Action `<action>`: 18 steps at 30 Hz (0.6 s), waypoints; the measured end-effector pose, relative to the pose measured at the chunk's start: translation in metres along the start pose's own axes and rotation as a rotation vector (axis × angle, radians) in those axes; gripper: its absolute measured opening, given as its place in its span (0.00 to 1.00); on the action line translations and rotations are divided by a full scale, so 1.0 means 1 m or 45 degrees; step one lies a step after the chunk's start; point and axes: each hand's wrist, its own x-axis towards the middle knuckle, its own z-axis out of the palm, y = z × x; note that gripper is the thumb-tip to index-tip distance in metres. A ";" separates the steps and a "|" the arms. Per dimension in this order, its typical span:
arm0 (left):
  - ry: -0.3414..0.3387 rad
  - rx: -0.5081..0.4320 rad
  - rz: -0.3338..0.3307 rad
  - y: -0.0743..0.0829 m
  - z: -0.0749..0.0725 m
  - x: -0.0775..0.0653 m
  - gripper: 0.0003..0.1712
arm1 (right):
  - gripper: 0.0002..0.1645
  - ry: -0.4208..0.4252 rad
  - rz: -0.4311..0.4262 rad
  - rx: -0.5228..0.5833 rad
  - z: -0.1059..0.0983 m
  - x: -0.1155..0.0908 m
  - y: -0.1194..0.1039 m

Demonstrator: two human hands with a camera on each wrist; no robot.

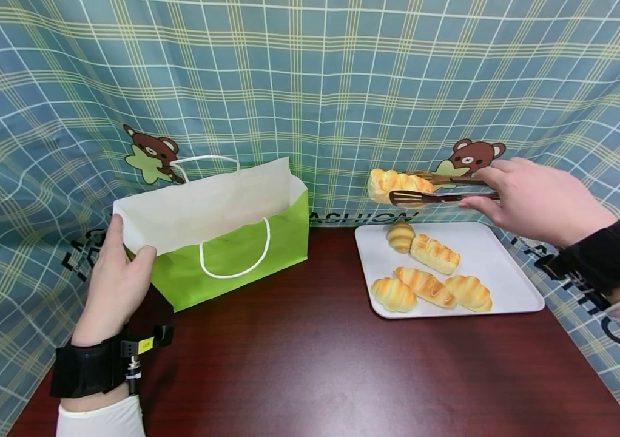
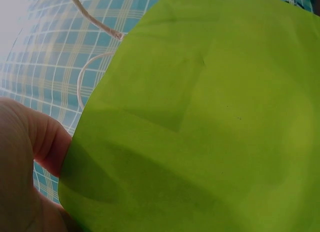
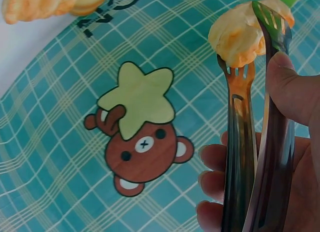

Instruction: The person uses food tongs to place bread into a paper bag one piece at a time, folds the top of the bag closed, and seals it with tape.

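Observation:
At the left end of a green paper bag (image 1: pixel 244 255) with a white inside, my left hand (image 1: pixel 119 282) holds the upper edge. The left wrist view shows the thumb (image 2: pixel 47 142) at the rim of the green side panel (image 2: pixel 200 117); the other fingertips are mostly hidden. My right hand (image 1: pixel 545 197) grips brown slotted tongs (image 1: pixel 452 197) above the back of a white tray (image 1: pixel 506 279). Between the tong tips is a golden, bumpy bread loaf (image 1: pixel 383 185), raised clear of the tray. In the right wrist view the tongs (image 3: pixel 240 157) pinch this loaf (image 3: pixel 237 34).
Several breads lie on the tray, among them a round roll (image 1: pixel 400 237), a bumpy loaf (image 1: pixel 435 254) and a long roll (image 1: pixel 424 286). White rope handles (image 1: pixel 233 276) stick out from the bag. A checked cloth (image 1: pixel 332 91) hangs behind the dark red table (image 1: pixel 310 364).

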 end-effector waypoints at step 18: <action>-0.013 -0.018 0.002 0.000 0.000 0.000 0.43 | 0.28 0.115 -0.106 0.000 -0.028 0.027 -0.027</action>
